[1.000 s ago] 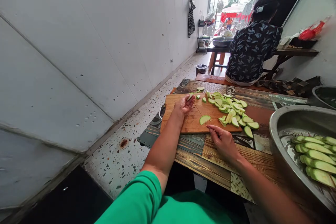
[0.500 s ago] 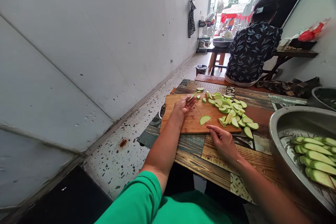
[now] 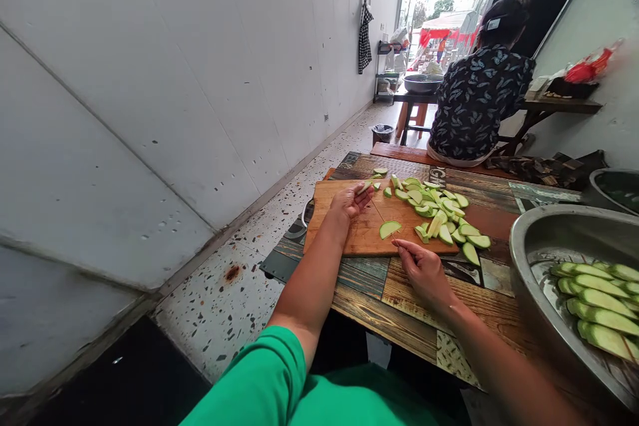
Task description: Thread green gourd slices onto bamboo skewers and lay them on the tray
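Observation:
My right hand (image 3: 422, 267) is pinched on the lower end of a thin wooden skewer (image 3: 378, 211), which slants up and left over the cutting board (image 3: 334, 239). A pale green half-round vegetable slice, probably zucchini (image 3: 389, 229), sits along the skewer near my right fingers and seems threaded on it. At the skewer's far end, my left hand (image 3: 351, 202) is palm up, with its thumb and fingers closed on another slice (image 3: 367, 185). Whether the skewer's tip touches that slice cannot be seen. A heap of cut slices (image 3: 424, 198) spreads over the board's right side and onto the table.
A large metal basin (image 3: 522, 239) on the right holds rows of slices with sticks in them. Behind it stands another metal bowl (image 3: 612, 190). Past the patterned wooden table (image 3: 414, 333), a person (image 3: 482, 100) sits on a bench, back turned. A white wall (image 3: 200, 80) runs along the left.
Both hands, the skewer and the slices hold nearly the same places. The view has shifted very slightly.

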`<state>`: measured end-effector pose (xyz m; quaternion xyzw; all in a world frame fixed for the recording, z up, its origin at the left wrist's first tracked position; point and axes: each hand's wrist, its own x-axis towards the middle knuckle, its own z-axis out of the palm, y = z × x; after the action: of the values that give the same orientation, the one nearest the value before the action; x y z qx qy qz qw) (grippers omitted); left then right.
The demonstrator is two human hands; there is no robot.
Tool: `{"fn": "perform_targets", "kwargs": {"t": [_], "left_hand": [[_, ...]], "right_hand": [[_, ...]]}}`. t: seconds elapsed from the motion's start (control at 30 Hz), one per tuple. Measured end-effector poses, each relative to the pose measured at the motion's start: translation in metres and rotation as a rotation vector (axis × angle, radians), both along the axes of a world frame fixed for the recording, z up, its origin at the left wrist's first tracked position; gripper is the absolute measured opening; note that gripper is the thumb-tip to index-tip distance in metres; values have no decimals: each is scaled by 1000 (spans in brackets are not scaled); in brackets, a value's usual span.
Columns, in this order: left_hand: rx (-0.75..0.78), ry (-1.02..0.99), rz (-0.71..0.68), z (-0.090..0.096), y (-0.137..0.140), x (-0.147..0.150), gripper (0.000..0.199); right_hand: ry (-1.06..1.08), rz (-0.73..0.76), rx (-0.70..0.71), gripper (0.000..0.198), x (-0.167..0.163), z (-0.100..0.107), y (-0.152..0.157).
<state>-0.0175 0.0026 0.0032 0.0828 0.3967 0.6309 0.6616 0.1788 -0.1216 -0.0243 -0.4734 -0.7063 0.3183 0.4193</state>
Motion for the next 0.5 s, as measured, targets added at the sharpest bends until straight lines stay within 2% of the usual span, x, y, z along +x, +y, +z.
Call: {"fn": "perform_targets", "kwargs": {"t": [0.33, 0.5], "left_hand": [[-9, 0, -15, 1, 0, -1, 11], [32, 37, -3, 3, -3, 0, 5]], "right_hand": [[29, 4, -18, 35, 0, 2, -1], [73, 26, -139, 42, -1, 4, -3]]}}
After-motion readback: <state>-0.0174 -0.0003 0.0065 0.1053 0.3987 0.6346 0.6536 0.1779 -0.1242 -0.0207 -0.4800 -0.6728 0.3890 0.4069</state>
